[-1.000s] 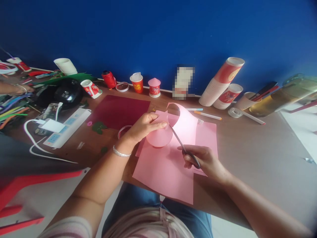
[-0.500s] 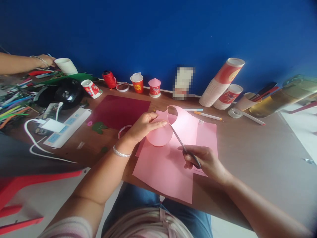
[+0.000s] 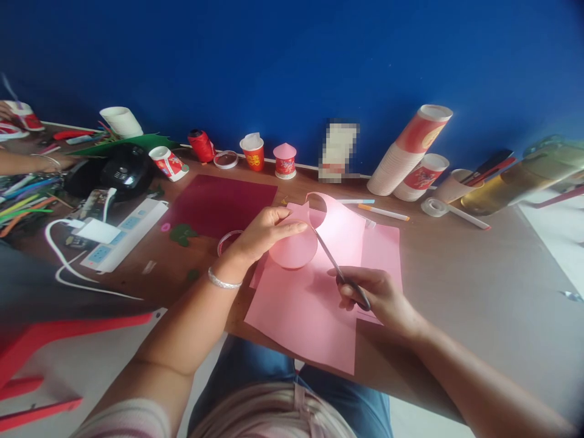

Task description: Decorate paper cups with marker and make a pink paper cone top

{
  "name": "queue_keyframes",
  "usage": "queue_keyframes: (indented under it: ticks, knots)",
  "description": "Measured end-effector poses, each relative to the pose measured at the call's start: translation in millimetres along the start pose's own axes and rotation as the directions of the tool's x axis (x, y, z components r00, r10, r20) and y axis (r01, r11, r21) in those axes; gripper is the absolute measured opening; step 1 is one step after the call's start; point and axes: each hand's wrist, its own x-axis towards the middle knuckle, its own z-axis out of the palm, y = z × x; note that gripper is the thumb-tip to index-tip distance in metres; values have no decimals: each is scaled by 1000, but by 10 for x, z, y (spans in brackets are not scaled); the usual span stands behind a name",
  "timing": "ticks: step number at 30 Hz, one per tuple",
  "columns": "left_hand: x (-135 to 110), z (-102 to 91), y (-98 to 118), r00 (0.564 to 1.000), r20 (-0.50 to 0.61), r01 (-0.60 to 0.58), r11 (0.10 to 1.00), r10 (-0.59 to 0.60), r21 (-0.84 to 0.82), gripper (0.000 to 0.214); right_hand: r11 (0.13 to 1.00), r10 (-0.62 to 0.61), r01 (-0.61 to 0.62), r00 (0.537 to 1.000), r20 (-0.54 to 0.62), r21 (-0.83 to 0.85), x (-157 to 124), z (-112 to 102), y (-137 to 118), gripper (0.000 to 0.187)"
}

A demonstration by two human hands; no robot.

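Note:
My left hand [image 3: 270, 232] pinches pink paper between thumb and fingers. The part below my thumb is a rounded, partly cut piece [image 3: 294, 248]. In my right hand [image 3: 371, 295] is a pair of scissors [image 3: 329, 254] with dark handles, its blade tips at the edge of the rounded piece. A curled strip of the same pink paper [image 3: 344, 225] rises to the right of the cut. Beneath both hands lie pink sheets [image 3: 305, 325], reaching over the table's front edge.
A dark red sheet [image 3: 219, 204] lies left of the pink paper. Along the blue wall stand a small cup with a pink cone top [image 3: 285, 161], a red cup [image 3: 252, 152] and a tall cup stack [image 3: 408, 152]. A power strip [image 3: 125, 234] sits left. Another person's hand [image 3: 64, 163] shows far left.
My hands, the scissors and the pink paper look nearly the same. At far left the other person's hand has moved away from the white cups, and a red cup now shows there.

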Motion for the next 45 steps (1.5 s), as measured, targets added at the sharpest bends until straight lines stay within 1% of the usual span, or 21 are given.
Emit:
queue_keyframes:
  ticks: [9, 17, 19, 22, 25, 28, 31, 36, 45]
  knots:
    - [-2, 0, -4, 1000, -1, -5, 1000, 5, -9, 33, 1000, -10, 10, 1000, 11, 15, -17, -11, -20, 48]
    - [3, 1, -16, 1000, 7, -14, 1000, 14, 5, 32, 999, 9, -11, 998, 55, 35, -16, -19, -12, 42]
    - [5, -4, -24, 1000, 24, -7, 1000, 7, 5, 33, 999, 13, -16, 998, 61, 48, -16, -19, -5, 40]
    - [12, -15, -48, 997, 81, 9, 1000, -8, -7, 34, 999, 16, -19, 998, 53, 47, -15, -25, -1, 39]
    - [19, -22, -71, 991, 129, 25, 1000, -27, 17, 44, 999, 8, -10, 999, 46, 38, -12, -31, 6, 42]
    - [18, -16, -74, 989, 144, 27, 998, -34, 50, 52, 1000, -4, 2, 999, 34, 31, -9, -27, 8, 45]
    - [10, -1, -61, 986, 161, 28, 998, -37, 53, 55, 1000, -10, 10, 1000, 19, 1, -9, -10, -3, 46]
    - [-3, 14, -58, 981, 181, 63, 997, -69, 39, 51, 999, -30, 30, 999, 13, -29, 2, 13, -11, 48]
    - [1, 7, -58, 980, 180, 76, 997, -80, 30, 44, 999, -30, 30, 999, 18, -40, -6, 13, -29, 45]
